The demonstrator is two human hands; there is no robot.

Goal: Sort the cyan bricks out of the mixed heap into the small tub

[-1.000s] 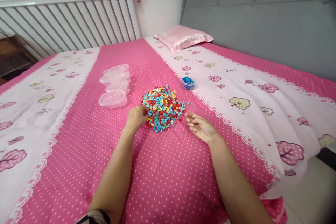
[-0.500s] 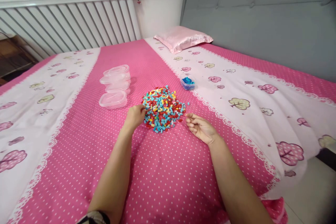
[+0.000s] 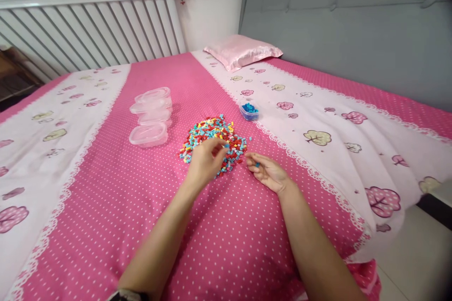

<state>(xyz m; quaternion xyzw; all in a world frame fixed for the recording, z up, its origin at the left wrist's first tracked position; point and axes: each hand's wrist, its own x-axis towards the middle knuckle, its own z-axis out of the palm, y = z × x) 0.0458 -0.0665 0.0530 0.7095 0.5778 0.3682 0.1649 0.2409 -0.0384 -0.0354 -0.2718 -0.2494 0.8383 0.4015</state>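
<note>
A pile of small building bricks (image 3: 205, 128), mostly red, light blue and yellow, lies on the pink dotted bedspread. Over the pile's near side, my left hand (image 3: 207, 160) pinches a small blue brick (image 3: 226, 146) between thumb and fingertips. My right hand (image 3: 269, 173) rests palm up just right of the pile, its fingers curled around a darker blue brick (image 3: 257, 164). Beyond that hand stands a small clear tub (image 3: 249, 115) with blue bricks in it.
Several clear plastic tubs (image 3: 150, 137) stand in a row left of the pile. One loose blue brick (image 3: 250, 138) lies between pile and blue-filled tub. A pink pillow (image 3: 242, 51) is at the far end, by the grey headboard (image 3: 339, 33).
My left hand has moved right from the pile's left edge to over its near side, and a blue brick now shows in its fingertips. A blue brick now shows in my right hand.
</note>
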